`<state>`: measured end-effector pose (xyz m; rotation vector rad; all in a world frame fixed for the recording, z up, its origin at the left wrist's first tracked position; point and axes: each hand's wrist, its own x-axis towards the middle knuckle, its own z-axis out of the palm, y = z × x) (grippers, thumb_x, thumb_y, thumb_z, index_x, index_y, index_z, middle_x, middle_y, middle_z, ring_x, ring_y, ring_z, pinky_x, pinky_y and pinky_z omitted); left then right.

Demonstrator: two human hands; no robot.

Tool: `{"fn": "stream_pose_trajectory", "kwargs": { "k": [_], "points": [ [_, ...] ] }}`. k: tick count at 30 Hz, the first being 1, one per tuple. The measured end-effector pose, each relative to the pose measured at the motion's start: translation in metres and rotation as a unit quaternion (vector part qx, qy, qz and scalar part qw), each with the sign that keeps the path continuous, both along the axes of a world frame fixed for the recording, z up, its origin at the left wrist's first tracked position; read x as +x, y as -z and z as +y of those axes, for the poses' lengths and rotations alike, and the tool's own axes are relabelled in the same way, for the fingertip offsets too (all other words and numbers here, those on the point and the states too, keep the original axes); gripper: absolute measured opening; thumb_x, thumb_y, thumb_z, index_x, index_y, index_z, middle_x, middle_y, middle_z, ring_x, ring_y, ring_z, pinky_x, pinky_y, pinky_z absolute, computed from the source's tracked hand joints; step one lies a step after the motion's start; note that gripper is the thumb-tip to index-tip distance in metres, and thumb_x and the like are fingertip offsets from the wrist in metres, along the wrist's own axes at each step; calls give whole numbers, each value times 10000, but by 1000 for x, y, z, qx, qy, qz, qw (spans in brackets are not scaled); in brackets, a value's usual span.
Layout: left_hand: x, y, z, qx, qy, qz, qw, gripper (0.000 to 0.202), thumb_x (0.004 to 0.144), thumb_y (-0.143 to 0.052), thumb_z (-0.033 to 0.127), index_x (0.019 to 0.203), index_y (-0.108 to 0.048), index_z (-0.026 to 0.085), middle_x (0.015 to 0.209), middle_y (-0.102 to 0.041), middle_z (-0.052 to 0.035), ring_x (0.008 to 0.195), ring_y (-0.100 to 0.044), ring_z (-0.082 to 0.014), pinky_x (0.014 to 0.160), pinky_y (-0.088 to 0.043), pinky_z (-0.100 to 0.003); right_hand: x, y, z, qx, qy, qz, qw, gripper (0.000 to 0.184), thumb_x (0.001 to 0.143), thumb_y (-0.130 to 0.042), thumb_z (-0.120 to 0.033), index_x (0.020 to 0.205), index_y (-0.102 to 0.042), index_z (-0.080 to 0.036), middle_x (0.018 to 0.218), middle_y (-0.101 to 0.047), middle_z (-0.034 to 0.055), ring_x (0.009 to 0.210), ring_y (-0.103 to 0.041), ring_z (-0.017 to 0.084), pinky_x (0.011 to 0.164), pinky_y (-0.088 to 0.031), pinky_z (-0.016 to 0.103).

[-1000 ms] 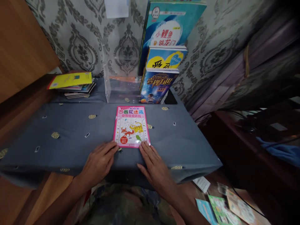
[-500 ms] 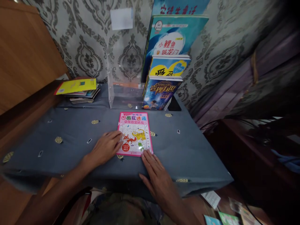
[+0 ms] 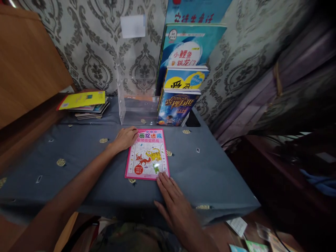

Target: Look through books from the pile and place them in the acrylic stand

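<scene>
Grey damask wallpaper (image 3: 99,59) fills the wall in front of me, with a small white paper note (image 3: 133,26) stuck on it, and a plain wooden panel (image 3: 28,63) closes off the left side. Below that, a slate-blue cloth with small yellow and white motifs covers the counter (image 3: 78,164), hanging over its near edge. At the back of the counter, tall picture books (image 3: 189,45) stand upright against the wall in stepped rows, the front one a dark blue cover (image 3: 178,106). Just left of them stands a clear acrylic stand (image 3: 136,105), and further left lies a flat stack of thin books with a yellow one (image 3: 82,99) on top. In the middle of the counter the pink activity book (image 3: 147,154) lies flat, cover up, showing a tiger and a fox. My left hand (image 3: 125,138) reaches across and rests on its top left corner, fingers loosely curled over the edge; whether they actually pinch it I cannot tell. My right hand (image 3: 174,199) lies flat and spread on the cloth, holding nothing, fingertips touching the book's lower right corner. Loose papers (image 3: 237,225) lie on the floor to the right, dim and blurred.
</scene>
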<state>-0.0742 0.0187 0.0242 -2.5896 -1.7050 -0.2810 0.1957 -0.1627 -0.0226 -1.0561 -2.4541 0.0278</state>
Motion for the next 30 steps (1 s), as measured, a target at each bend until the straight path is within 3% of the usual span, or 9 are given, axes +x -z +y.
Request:
{"fn": "stream_pose_trajectory", "kwargs": {
  "k": [6,13,19,23,27,30],
  "points": [
    [-7,6,-11,-1,30,-8,1000,358,1022,-381,279,1260,-622,164,1368,-604,-114,1183,-614,-240,1004,-477,-399,-1,1,-2,-4,5,-3,1000,677,960,-529,-216,1561,-246,-91,1532,-439,175,1428,-410,278,1099,-494,470],
    [-6,2,-59,-14,86,1,996,341,1003,-412,232,1268,-618,169,1348,-628,-117,1221,-602,-248,1077,-427,-500,-2,0,-2,-16,7,18,1000,730,965,-502,-199,1593,-134,-151,1541,-425,166,1424,-414,281,1085,-502,497],
    [5,-9,-105,-12,131,-12,991,317,1016,-406,229,1222,-643,188,1262,-676,-93,1168,-630,-221,1081,-430,-471,-2,1,-2,-22,5,15,1000,692,973,-494,-208,1588,-179,-161,1546,-420,164,1424,-415,279,1109,-477,499],
    [12,-13,-126,-22,143,-9,989,354,1046,-364,311,1266,-613,189,1316,-645,-95,1222,-599,-215,1085,-426,-423,-2,2,-2,-12,5,18,1000,687,967,-511,-208,1580,-207,-142,1537,-432,172,1425,-412,284,1093,-493,494],
    [18,-1,-129,-18,131,23,991,560,1037,-328,501,1419,-470,116,1485,-498,-167,1395,-451,-266,1135,-367,-431,-2,1,-1,-6,2,22,1000,684,970,-511,-214,1579,-209,-137,1523,-452,172,1417,-425,284,1089,-496,494],
    [24,11,-115,-26,125,42,991,683,1018,-297,579,1471,-380,75,1553,-386,-211,1478,-306,-303,1170,-306,-452,-2,1,-1,-8,1,24,1000,695,968,-513,-212,1583,-196,-145,1525,-450,168,1418,-425,280,1094,-493,491]
  ]
}}
